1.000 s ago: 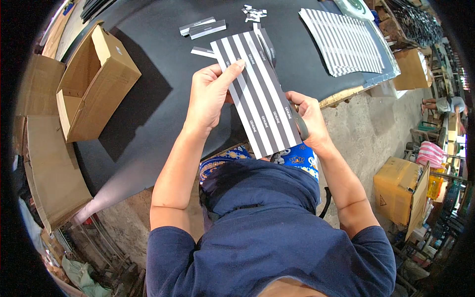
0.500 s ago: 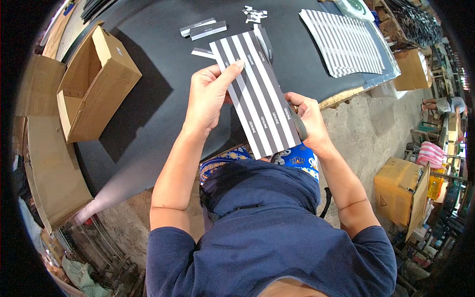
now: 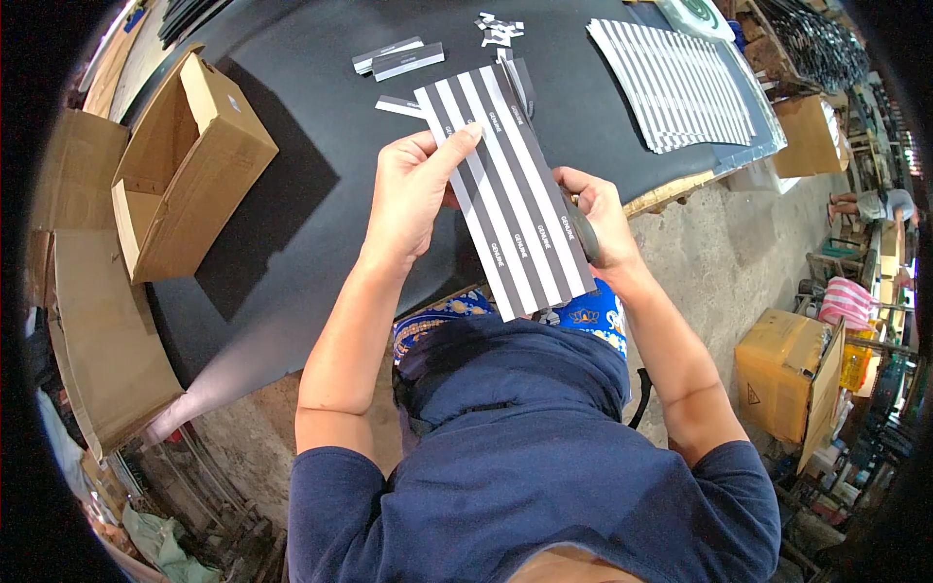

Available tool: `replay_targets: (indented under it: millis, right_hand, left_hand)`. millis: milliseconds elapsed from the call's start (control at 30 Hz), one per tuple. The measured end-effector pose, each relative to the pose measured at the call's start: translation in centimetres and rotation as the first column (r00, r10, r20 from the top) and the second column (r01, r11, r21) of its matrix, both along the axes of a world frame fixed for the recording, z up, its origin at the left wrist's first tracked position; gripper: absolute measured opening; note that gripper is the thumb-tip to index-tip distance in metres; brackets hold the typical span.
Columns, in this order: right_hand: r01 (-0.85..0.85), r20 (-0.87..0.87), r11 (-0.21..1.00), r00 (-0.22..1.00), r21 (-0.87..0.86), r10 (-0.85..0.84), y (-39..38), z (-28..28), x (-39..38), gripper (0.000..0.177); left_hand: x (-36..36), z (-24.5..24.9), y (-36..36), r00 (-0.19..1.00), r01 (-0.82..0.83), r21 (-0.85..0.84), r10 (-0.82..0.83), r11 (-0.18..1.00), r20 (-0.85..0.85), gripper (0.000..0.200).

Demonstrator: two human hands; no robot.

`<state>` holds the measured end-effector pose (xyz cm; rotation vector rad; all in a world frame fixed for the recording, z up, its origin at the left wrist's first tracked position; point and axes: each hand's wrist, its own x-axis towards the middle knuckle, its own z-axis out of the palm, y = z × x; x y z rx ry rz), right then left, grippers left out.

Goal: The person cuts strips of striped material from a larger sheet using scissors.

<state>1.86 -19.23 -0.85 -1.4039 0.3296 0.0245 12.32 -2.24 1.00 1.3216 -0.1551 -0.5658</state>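
My left hand [image 3: 413, 189] grips a sheet [image 3: 520, 209] of black and white stripes printed with the word GENUINE, thumb on top and fingers behind. The sheet hangs tilted over the table's near edge and my lap. At its right edge my right hand [image 3: 601, 219] is closed on the dark handle of a pair of scissors [image 3: 587, 233]. The blades are mostly hidden by the sheet; a narrow part shows near its top corner. Beyond the sheet lie cut strips [image 3: 408, 60], a single strip [image 3: 399, 105] and a small heap of scraps [image 3: 500, 29].
A stack of striped sheets [image 3: 671, 87] lies at the right on the dark table [image 3: 321, 58]. An open cardboard box [image 3: 209, 175] stands at the left. Beyond the table's right edge [image 3: 671, 197] are a carton [image 3: 777, 374] and a person's legs [image 3: 844, 205].
The sheet has shifted slightly down in front of me. My right hand and the scissors handle have moved a little up along the sheet's right edge. The left hand keeps its grip.
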Motion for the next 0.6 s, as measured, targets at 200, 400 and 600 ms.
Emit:
replay_targets:
  millis: [200,400,600]
  right_hand:
    - [-0.009,0.017,1.000,1.000,0.006,0.009,0.11,0.09,0.66,0.031]
    - [-0.003,0.035,1.000,0.999,0.011,0.003,0.26,0.35,0.60,0.032]
    - [-0.006,0.031,1.000,1.000,-0.011,0.006,0.24,0.40,0.60,0.032]
  left_hand:
    - [0.30,0.16,0.05,1.000,-0.019,-0.024,0.019,1.000,0.000,0.023]
    - [0.40,0.05,0.00,1.000,-0.023,-0.024,0.023,0.999,-0.007,0.023]
    - [0.40,-0.08,-0.02,1.000,-0.024,-0.038,0.024,0.999,-0.002,0.023]
